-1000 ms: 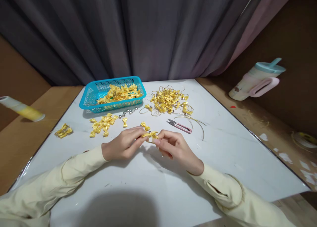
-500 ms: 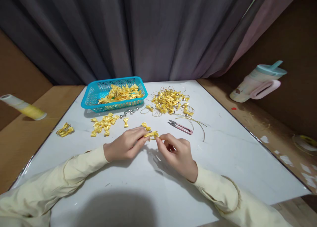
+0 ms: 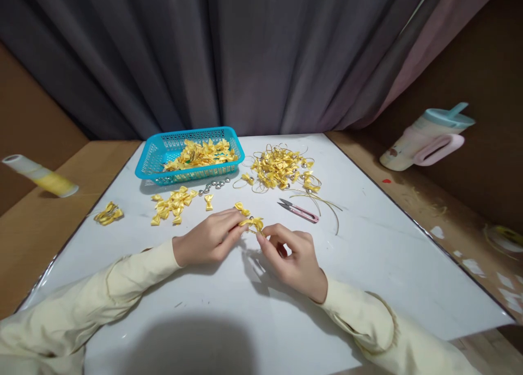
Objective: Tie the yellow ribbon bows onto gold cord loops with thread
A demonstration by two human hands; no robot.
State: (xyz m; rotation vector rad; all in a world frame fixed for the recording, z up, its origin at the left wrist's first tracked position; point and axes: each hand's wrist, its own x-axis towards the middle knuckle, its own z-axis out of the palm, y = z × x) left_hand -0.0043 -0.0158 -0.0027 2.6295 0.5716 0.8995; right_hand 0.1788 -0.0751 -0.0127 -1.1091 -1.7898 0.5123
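Observation:
A yellow ribbon bow (image 3: 254, 222) is held above the white table between my two hands. My left hand (image 3: 213, 235) pinches its left end between thumb and forefinger. The fingertips of my right hand (image 3: 292, 258) are closed on its right end, where a thin gold cord seems to run along the underside; the exact grip is too small to make out. Just behind the left fingertips lies another yellow bow (image 3: 242, 207). A single bow (image 3: 208, 202) rests farther left, near a row of silver beads (image 3: 215, 186).
A blue basket (image 3: 143, 170) of yellow bows stands at the back left, with a loose bow pile (image 3: 174, 205) before it. Corded bows (image 3: 278, 167) heap at the back right. Pink-handled thread snips (image 3: 300, 210) lie beside cut cords (image 3: 327, 201). A tumbler (image 3: 425, 138) stands far right.
My right hand has shifted very slightly, and the held bow is tilted a little differently, its right end lower. Both hands keep their pinch. The whole view has moved marginally.

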